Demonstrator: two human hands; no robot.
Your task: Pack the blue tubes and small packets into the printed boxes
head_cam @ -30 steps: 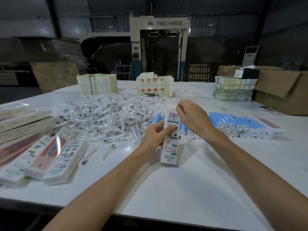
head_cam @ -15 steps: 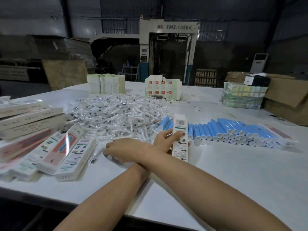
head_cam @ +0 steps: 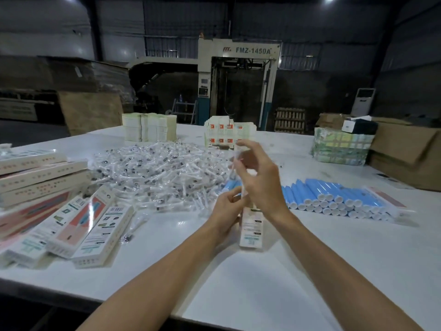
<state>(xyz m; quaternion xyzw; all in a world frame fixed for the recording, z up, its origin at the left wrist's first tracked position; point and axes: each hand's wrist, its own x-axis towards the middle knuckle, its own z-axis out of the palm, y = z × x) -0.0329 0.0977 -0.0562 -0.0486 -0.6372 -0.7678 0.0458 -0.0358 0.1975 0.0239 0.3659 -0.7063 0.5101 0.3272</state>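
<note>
The right hand (head_cam: 259, 180) is back from the packet pile (head_cam: 152, 173) and now lifts above the box (head_cam: 251, 226), pinching a clear packet (head_cam: 236, 160).

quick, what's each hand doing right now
left hand: holds the printed box
right hand: pinches a small clear packet, blurred

tabletop (head_cam: 310, 271): big white one, kinda glossy
middle: huge jumbled heap of small packets (head_cam: 152, 177) in clear wrappers
right: blue tubes (head_cam: 334, 197) lying side by side, white caps facing the near edge
left: printed boxes (head_cam: 95, 225) fanned out flat and overlapping, with a taller stack (head_cam: 40, 177) just behind
far edge: pale flat cartons (head_cam: 149, 126) in piles
far right: wrapped bundles (head_cam: 341, 149)
</note>
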